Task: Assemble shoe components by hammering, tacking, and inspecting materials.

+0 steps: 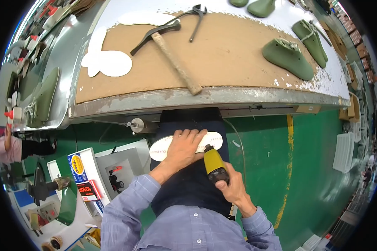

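A white shoe insole [158, 149] with rows of small marks lies crosswise over my lap. What is under the insole is hidden. My left hand [184, 145] lies across its middle, palm down, fingers stretched out toward the far edge. Closed around a yellow-and-black hand tool [214, 160] is my right hand [235, 187]. The tool slants away from me, and its narrow tip is at the right part of the insole, close to my left fingers; whether it touches I cannot tell.
Ahead stands a workbench [134, 98] bearing a wooden-handled hammer [176, 62], pincers [197, 23], white insole pieces [113, 63] and several green shoe lasts [287, 58]. At left are a drawer unit [92, 157] with small boxes [88, 190] and a metal cylinder [140, 125] under the bench.
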{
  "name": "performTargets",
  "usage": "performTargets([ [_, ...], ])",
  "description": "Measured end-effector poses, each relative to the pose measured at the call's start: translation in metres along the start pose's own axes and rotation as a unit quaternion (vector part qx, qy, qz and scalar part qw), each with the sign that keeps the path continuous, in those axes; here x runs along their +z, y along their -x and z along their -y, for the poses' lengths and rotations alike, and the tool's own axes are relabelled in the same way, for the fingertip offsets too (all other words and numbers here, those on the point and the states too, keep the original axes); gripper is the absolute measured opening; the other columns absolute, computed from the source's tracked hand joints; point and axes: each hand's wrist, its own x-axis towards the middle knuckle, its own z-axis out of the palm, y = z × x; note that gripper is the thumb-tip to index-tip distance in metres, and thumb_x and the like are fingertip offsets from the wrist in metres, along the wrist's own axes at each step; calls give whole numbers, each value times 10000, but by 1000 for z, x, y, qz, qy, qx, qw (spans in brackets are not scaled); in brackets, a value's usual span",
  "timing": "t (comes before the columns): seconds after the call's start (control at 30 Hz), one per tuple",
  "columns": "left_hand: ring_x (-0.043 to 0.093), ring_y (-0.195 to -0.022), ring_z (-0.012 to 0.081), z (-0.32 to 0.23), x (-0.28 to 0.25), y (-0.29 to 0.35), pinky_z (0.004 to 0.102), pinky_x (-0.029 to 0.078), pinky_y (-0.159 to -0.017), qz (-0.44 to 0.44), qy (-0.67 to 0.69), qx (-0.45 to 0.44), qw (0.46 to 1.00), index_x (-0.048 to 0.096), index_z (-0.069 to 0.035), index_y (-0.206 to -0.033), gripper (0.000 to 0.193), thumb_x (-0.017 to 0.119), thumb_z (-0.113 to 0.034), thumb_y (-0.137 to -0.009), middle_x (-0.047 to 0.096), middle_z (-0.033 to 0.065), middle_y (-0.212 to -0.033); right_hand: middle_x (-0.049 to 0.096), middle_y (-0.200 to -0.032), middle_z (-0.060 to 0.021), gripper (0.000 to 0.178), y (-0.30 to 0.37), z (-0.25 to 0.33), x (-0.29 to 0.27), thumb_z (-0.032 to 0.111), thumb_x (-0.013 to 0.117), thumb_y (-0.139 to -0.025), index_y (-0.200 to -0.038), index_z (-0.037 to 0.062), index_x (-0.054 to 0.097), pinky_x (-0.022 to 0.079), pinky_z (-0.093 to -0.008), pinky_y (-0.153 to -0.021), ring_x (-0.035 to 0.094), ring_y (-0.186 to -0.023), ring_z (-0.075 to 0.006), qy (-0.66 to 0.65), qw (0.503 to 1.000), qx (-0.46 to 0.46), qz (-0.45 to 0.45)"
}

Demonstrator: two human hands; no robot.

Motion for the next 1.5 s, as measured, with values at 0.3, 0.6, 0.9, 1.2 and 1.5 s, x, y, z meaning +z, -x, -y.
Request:
performTargets([
  [0.3, 403, -1294, 339, 50, -22, 95, 492, 313, -1084, -25, 59, -115, 991, 385, -31, -1393, 788, 744, -323, -756, 385, 173, -1440, 653, -1041, -257, 778, -34, 29, 30, 521, 663, -812, -1299, -45, 443, 506, -413, -849, 644, -1000, -414, 30, 988, -3, 150],
  [0.6, 363, -1332, 360, 61, -3, 117, 423, 320, -1106, -101, 322, -161, 928, 298, -39, -1451, 826, 755, -170, -777, 378, 195, -1446, 665, -1025, -232, 868, -46, 34, 67, 648, 608, -799, -1303, -39, 446, 509, -398, -836, 661, -986, -376, 49, 977, -25, 204],
  [0.9, 491, -1158, 368, 46, -21, 97, 454, 368, -1019, -138, 175, -115, 968, 393, 47, -1362, 826, 784, -218, -683, 500, 224, -1252, 668, -1014, -249, 760, 0, 45, 9, 457, 748, -709, -1250, -24, 517, 523, -428, -826, 651, -941, -426, 168, 967, 35, 186],
  [1.2, 547, -1056, 331, -40, -31, -38, 440, 428, -888, -53, 334, -25, 941, 369, -76, -1400, 896, 771, -208, -610, 540, 148, -1056, 597, -1161, -222, 586, 14, -22, 48, 366, 724, -803, -1279, 77, 541, 447, -461, -916, 568, -1071, -405, 334, 930, -47, 149],
  [1.5, 580, -910, 180, 104, -239, 54, 302, 495, -834, -720, 286, -195, 601, 463, 28, -1199, 524, 754, -194, -824, 602, 123, -1064, 622, -1151, -244, 476, 13, -17, 40, 268, 655, -875, -1290, 74, 528, 474, -458, -894, 597, -1057, -414, 213, 971, -48, 101],
])
